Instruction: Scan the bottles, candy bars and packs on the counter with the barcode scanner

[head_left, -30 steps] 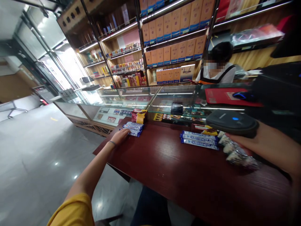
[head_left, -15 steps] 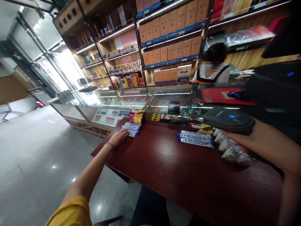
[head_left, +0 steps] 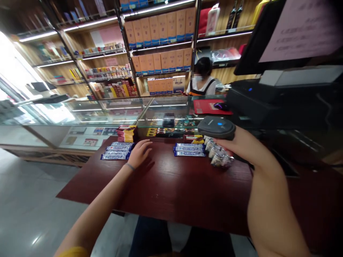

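Observation:
My right hand (head_left: 232,142) grips a dark grey barcode scanner (head_left: 216,126), held above several clear-wrapped snack packs (head_left: 217,153). Over the dark red table, my left hand (head_left: 140,152) is open with its fingers apart and nothing in it. Just left of that hand lies a group of blue-and-white wrapped bars (head_left: 117,151). Behind them stands a stack of red-and-yellow packets (head_left: 127,133). Another set of blue-and-white bars (head_left: 189,149) lies between my hands, with a few red-and-yellow packets (head_left: 193,139) behind it.
A glass display counter (head_left: 118,111) runs along the table's (head_left: 160,189) far side. Behind it sits a person (head_left: 202,80) in a dark apron. To the right stand a black machine (head_left: 257,103) and a monitor (head_left: 297,35). A red mat (head_left: 209,106) with a mouse lies on the counter.
My left hand has come off the left group of bars and moved right, its fingers now apart. The view has turned to the right. My right hand still holds the scanner.

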Motion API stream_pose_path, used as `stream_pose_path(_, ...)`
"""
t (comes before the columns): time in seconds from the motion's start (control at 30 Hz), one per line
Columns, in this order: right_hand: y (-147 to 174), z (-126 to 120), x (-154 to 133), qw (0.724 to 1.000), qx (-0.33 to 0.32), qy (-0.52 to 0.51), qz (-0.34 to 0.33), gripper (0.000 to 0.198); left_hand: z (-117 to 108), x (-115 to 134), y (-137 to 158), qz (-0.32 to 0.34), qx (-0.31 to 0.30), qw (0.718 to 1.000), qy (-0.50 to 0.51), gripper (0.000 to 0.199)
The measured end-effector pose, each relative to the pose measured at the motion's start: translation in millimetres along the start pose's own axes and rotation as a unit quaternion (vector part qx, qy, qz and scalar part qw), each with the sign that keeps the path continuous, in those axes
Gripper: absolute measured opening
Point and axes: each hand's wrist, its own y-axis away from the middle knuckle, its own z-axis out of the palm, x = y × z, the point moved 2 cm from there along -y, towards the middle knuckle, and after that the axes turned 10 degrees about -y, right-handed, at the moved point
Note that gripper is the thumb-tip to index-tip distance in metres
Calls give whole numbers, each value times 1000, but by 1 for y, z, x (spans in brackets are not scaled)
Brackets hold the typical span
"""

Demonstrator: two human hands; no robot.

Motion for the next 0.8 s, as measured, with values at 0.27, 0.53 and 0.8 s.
stream_pose_path(0.27,6,-19,4,994,-6,27,108,40,87,102,-49,34,-13,993,111,33)
stream_pose_path(0.53,8,-25,2,990,0,6,138,26,130,146,-62,54,-58,995,61,37)
stream_pose_path(0.8,7,-26,7,990,0,0,144,26,132,151,-53,57,-90,994,-20,26)
